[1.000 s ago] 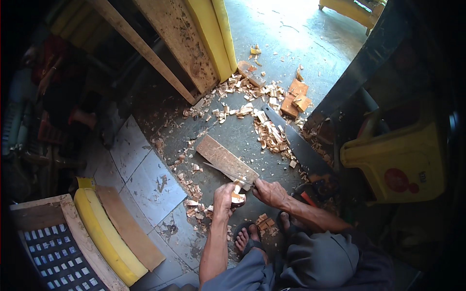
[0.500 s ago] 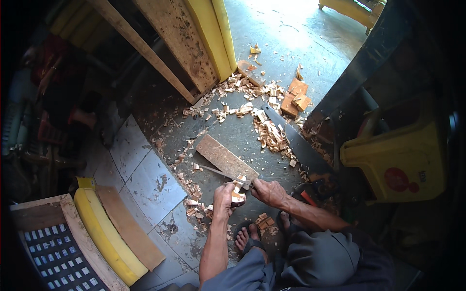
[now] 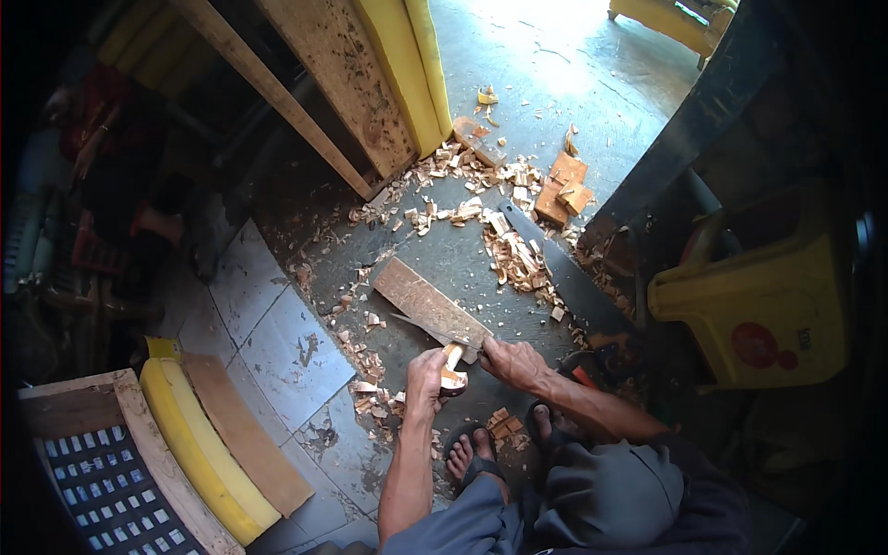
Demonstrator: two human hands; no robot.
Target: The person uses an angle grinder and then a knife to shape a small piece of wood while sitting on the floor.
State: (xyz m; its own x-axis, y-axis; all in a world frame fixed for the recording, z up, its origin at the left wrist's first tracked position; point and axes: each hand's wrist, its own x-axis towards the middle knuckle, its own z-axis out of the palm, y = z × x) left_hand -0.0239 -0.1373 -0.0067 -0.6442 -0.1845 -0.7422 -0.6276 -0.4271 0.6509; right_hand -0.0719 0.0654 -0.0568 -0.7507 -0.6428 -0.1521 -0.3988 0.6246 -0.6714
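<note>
Gripped in my left hand (image 3: 425, 377) is a small piece of carved wood (image 3: 453, 377), pale where it is cut and dark on its underside. My fingers are closed round its left side. My right hand (image 3: 514, 363) is closed round the handle of a knife (image 3: 425, 327), which the fist mostly hides. Its long thin blade points left, across the far end of the carved piece; whether it touches the wood I cannot tell. Just beyond both hands a flat wooden board (image 3: 421, 294) lies on the dark floor, partly under the blade.
Wood shavings (image 3: 514, 257) litter the floor, with a dark saw-like blade (image 3: 578, 277) beside them. Orange-brown wood blocks (image 3: 561, 185) lie farther off. A yellow plastic container (image 3: 754, 305) stands right. At left are a yellow padded strip (image 3: 203, 444) and a wooden frame with black webbing (image 3: 116, 490).
The knife has shifted slightly away from me and to the right, its blade at a steeper slant. The carved wood has turned a little in my left hand.
</note>
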